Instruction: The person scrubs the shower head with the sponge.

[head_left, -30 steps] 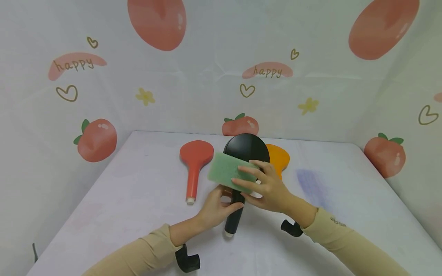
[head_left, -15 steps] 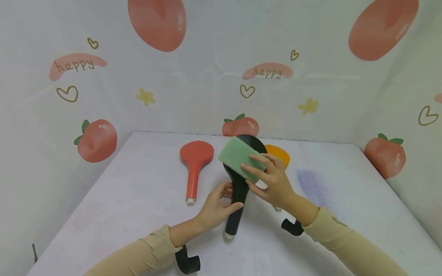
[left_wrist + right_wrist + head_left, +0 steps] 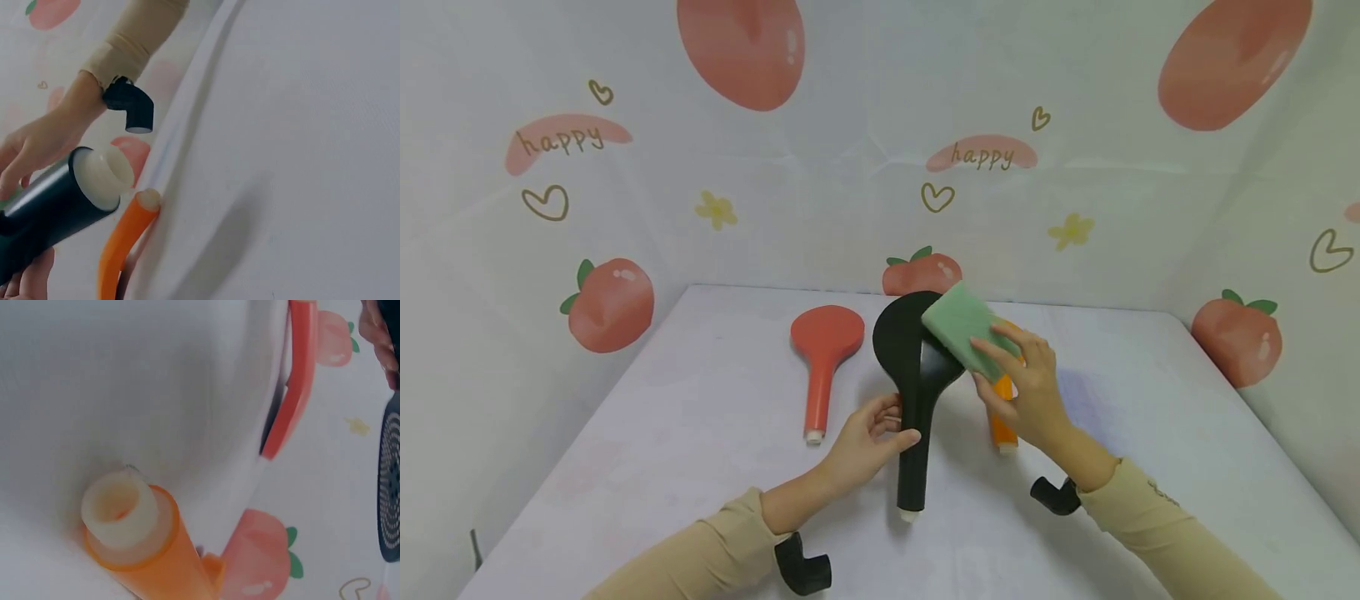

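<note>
A black shower head hangs over the middle of the table, its smooth back towards the head view. My left hand grips its handle between thumb and curled fingers. In the right wrist view its nozzle face shows rings of small holes, and in the left wrist view the handle's white threaded end is in sight. A green sponge is pinched by my right hand, against the right side of the head. Behind that hand lies an orange shower head, partly hidden.
A red shower head lies on the white table, left of the black one. Black elbow-shaped wrist pieces sit under both sleeves. A printed cloth wall stands behind the table; a bluish stain marks its right part.
The sponge in my right hand has moved up and to the right across the black shower head, from near its neck to its right edge. The shower head has turned slightly in my left hand.
</note>
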The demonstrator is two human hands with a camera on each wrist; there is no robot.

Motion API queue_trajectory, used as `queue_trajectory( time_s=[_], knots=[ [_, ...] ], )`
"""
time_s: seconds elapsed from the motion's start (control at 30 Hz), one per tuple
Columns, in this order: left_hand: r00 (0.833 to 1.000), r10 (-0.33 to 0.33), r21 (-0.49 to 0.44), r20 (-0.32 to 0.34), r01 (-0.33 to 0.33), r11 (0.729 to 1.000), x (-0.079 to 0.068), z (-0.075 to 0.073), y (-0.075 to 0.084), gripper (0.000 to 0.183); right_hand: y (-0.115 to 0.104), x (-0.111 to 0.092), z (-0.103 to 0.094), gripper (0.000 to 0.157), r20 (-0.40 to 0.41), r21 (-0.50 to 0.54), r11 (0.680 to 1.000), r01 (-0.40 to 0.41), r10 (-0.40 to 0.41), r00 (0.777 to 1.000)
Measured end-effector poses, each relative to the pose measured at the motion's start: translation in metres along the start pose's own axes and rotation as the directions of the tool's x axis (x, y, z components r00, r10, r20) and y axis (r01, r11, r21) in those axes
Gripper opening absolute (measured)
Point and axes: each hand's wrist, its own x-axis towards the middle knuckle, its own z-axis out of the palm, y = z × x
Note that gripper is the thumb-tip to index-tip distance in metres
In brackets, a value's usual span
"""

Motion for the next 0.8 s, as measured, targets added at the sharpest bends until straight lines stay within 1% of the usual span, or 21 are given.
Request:
queue_trajectory(
  time_s=[0.1,0.17,0.2,0.3,0.37,0.5,0.57,0.6,0.67,0.73,0.8],
  knots=[
    [0.996,-0.083,-0.113,0.04,0.087,0.99,0.0,-0.001,0.0,0.057,0.003,0.0,-0.001,0.04,-0.02,0.007,0.997,-0.073,0.073,0.997],
    [0.99,-0.126,-0.179,0.07,0.137,0.974,0.0,-0.002,0.001,0.061,0.002,-0.001,0.0,0.041,-0.021,0.02,0.996,-0.085,0.086,0.996],
    [0.986,-0.145,-0.213,0.086,0.16,0.964,0.001,-0.002,0.001,0.063,0.0,-0.002,0.001,0.041,-0.019,0.028,0.996,-0.079,0.079,0.997],
    [0.978,-0.167,-0.284,0.126,0.197,0.938,0.001,-0.003,0.001,0.067,-0.006,-0.006,0.005,0.037,-0.01,0.052,0.998,-0.024,0.024,1.0],
    [0.975,-0.163,-0.326,0.149,0.204,0.923,0.002,-0.004,0.002,0.068,-0.01,-0.01,0.008,0.032,-0.004,0.06,0.997,0.043,-0.042,0.999],
    [0.973,-0.137,-0.379,0.185,0.199,0.904,0.001,-0.006,0.003,0.068,-0.014,-0.016,0.012,0.026,0.014,0.051,0.982,0.18,-0.181,0.983],
    [0.972,-0.128,-0.395,0.199,0.198,0.897,0.001,-0.006,0.004,0.068,-0.013,-0.017,0.011,0.024,0.011,0.036,0.976,0.216,-0.216,0.976],
    [0.971,-0.126,-0.403,0.204,0.201,0.893,0.001,-0.006,0.004,0.068,-0.012,-0.017,0.011,0.024,0.004,0.031,0.976,0.217,-0.217,0.976],
    [0.969,-0.121,-0.418,0.217,0.204,0.885,0.001,-0.006,0.005,0.068,-0.008,-0.015,0.01,0.024,-0.016,0.025,0.984,0.179,-0.178,0.984],
    [0.968,-0.112,-0.428,0.226,0.202,0.881,0.002,-0.006,0.006,0.067,-0.005,-0.011,0.008,0.027,-0.039,0.033,0.993,0.111,-0.11,0.993],
    [0.967,-0.1,-0.436,0.234,0.196,0.878,0.002,-0.006,0.007,0.067,-0.001,-0.008,0.007,0.031,-0.057,0.053,0.998,0.024,-0.021,0.998]
  ],
)
